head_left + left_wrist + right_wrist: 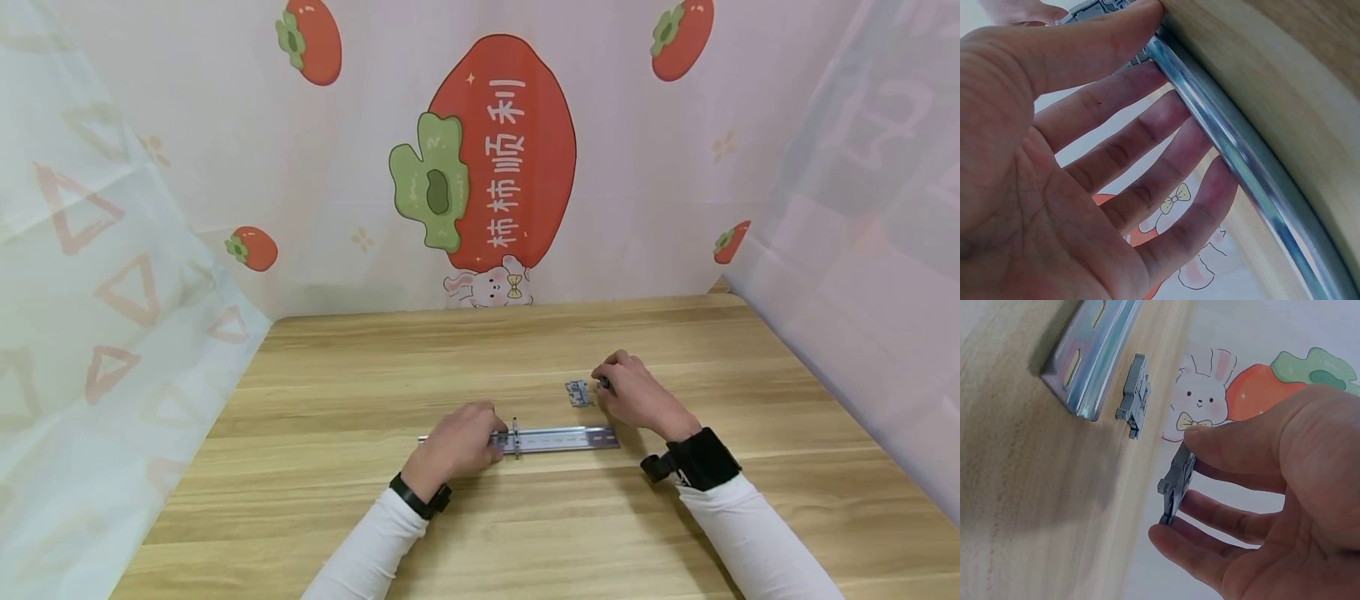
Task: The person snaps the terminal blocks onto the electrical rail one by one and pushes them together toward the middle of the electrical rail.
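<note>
A slotted metal DIN rail (562, 439) lies crosswise on the table. My left hand (459, 442) holds its left part, thumb and fingertips against the rail in the left wrist view. Just right of those fingers, a thin grey terminal block (516, 438) stands across the rail. My right hand (637, 396) pinches another grey terminal block (1177, 481) between thumb and fingers, behind the rail's right end. Beside it, a loose terminal block (577, 393) lies flat on the wood. The left hand hides part of the rail in the head view.
The wooden table (315, 517) reaches back to a printed cloth (637, 208) with persimmons and a rabbit. More cloth hangs along the left and right sides. Both wrists wear black straps.
</note>
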Motion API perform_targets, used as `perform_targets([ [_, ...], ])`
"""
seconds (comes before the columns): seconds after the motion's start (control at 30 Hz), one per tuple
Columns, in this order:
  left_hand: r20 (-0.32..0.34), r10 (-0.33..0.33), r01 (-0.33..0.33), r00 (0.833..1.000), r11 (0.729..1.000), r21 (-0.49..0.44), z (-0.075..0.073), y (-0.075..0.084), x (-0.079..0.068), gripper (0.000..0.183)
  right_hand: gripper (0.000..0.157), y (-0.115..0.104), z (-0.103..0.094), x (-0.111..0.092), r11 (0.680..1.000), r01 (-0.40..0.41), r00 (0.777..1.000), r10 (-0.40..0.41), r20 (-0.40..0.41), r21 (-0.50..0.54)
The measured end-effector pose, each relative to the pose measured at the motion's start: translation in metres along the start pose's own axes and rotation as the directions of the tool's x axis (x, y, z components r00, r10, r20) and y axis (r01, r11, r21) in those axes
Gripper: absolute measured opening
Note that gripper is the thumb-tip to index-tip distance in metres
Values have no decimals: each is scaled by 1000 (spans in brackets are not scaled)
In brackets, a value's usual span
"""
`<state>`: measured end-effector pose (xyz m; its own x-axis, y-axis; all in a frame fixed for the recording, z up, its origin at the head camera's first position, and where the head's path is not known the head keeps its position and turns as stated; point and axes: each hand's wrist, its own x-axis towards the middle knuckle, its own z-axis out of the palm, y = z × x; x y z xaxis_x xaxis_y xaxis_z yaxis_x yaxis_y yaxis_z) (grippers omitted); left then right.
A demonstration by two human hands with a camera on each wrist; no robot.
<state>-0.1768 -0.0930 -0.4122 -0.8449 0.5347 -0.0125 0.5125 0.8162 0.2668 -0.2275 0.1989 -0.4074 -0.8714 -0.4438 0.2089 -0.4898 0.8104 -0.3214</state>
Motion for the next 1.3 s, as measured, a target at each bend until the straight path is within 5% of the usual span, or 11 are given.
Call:
perform_targets([
  [1.3, -3, 11, -11, 1000, 1000, 12, 0, -1, 0, 22, 31, -9, -2, 0, 1000, 3, 1000, -3, 0, 29],
])
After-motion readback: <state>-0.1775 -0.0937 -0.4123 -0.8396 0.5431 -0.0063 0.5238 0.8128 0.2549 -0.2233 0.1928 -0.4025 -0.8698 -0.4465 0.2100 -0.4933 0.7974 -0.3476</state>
